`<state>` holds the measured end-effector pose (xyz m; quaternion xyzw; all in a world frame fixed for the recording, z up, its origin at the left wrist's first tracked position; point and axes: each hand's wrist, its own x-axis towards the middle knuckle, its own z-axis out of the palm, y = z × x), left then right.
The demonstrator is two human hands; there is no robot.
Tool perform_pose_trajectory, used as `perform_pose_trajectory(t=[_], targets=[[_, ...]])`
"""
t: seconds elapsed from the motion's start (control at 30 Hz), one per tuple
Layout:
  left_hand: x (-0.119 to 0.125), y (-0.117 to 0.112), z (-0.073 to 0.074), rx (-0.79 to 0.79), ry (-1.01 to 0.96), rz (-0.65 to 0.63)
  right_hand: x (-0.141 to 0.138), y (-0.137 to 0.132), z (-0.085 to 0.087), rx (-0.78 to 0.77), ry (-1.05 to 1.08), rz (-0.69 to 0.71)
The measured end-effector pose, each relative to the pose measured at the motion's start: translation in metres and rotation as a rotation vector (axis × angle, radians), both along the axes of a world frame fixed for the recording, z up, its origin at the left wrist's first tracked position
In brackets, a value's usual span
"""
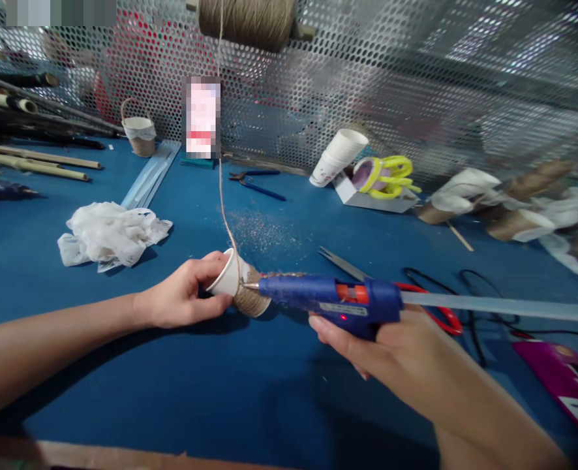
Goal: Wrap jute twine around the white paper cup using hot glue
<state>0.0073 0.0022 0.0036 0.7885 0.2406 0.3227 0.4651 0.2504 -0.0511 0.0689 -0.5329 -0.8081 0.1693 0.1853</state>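
My left hand [184, 295] grips a white paper cup [226, 279] lying on its side, its lower half wound with brown twine [250, 299]. A strand of twine [220, 163] runs up from the cup to a large spool [247, 19] hanging above. My right hand [391, 352] is closed around a blue hot glue gun [328, 297]. Its metal nozzle touches the cup where the twine wrap ends. A clear glue stick [504, 305] juts out of the gun's back to the right.
Red-handled scissors [416, 294] lie behind the gun on the blue table [196, 391]. Crumpled white plastic [110, 234] sits at left, bamboo sticks [34, 160] far left, blue pliers [254, 181], stacked cups [338, 156] and wrapped cups [509, 209] at the back. A perforated metal screen [416, 78] closes the rear.
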Motion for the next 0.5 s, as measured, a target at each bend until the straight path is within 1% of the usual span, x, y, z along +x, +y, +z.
perform_pose_trajectory(t=[0.1, 0.3, 0.5], targets=[[0.0, 0.0, 0.0, -0.018, 0.006, 0.006, 0.002, 0.005, -0.002, -0.062, 0.018, -0.03], [0.0, -0.001, 0.0, 0.001, 0.004, 0.004, 0.001, 0.01, -0.002, -0.289, 0.144, -0.207], [0.0, -0.001, -0.001, 0.016, 0.002, -0.005, -0.001, 0.013, -0.003, -0.376, 0.136, -0.282]])
